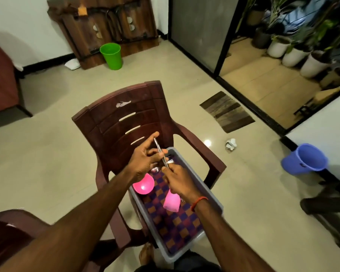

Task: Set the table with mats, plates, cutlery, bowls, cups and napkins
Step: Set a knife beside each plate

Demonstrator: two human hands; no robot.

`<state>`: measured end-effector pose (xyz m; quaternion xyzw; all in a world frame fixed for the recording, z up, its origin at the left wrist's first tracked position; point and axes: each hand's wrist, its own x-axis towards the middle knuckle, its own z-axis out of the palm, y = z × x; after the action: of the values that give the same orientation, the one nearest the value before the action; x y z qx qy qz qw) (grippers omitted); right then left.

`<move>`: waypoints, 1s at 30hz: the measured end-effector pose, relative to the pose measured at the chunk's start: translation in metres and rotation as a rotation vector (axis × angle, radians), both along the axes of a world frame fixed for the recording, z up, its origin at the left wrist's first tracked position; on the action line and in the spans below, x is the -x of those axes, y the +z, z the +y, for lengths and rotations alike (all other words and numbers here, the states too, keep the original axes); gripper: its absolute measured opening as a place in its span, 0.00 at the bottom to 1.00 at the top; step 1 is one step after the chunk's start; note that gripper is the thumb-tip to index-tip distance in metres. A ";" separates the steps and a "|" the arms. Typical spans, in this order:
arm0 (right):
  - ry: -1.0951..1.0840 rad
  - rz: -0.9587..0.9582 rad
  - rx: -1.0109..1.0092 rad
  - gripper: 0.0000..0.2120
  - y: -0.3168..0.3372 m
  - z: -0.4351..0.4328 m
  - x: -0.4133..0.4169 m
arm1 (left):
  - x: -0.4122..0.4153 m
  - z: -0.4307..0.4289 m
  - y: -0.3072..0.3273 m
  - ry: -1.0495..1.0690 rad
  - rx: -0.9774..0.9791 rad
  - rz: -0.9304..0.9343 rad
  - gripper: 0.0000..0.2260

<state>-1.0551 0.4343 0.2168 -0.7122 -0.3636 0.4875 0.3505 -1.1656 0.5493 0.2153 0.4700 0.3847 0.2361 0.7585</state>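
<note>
Over a grey tub (192,171) set on the seat of a maroon plastic chair (114,118), both arms reaching in from below.

In the left hand (143,161), clamped between thumb and curled fingers: a thin bundle of metal cutlery (159,149). Slanted, with the upper end poking past the forefinger toward the chair back and the lower end running down and to the right out of that grip. Met there by the right hand (180,182), fingers curled, fingertips pinching the lower end just beside the left thumb. Held in the air above the far end of the tub, apart from its floor.

Lower down, inside the tub: a pink bowl (144,185), open side up, partly under the left wrist. A pink cup (171,203) on its side, under the right hand. Both lying on a checked purple-and-orange mat (175,226) spread over the tub's floor. Something small and silvery at the far end, too blurred to name.

Round the right wrist, an orange thread (199,202).

On the floor beyond, well apart: a green bin (111,55), a blue bucket (304,160), a crumpled paper (231,144).
</note>
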 end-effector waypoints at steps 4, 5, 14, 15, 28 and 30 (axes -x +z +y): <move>-0.151 0.107 0.000 0.19 0.025 -0.011 0.003 | -0.008 -0.013 0.025 -0.076 -0.120 0.012 0.26; -0.175 0.124 -0.008 0.19 0.031 -0.013 0.002 | -0.011 -0.015 0.028 -0.087 -0.155 0.022 0.24; -0.505 0.227 -0.127 0.16 0.039 -0.067 -0.005 | -0.048 -0.047 0.035 -0.278 -0.217 -0.035 0.30; -0.554 0.227 -0.152 0.16 0.037 -0.073 -0.004 | -0.051 -0.051 0.034 -0.288 -0.189 -0.046 0.33; -0.945 0.137 -0.211 0.09 0.024 -0.191 -0.007 | -0.088 -0.141 0.023 -0.519 0.091 -0.035 0.10; -0.978 0.131 -0.220 0.06 0.024 -0.208 -0.010 | -0.097 -0.154 0.025 -0.560 0.099 -0.024 0.14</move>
<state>-1.0453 0.2264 0.2403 -0.7260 -0.0140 0.2688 0.6328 -1.0682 0.3958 0.2401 0.5174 0.2418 0.0039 0.8209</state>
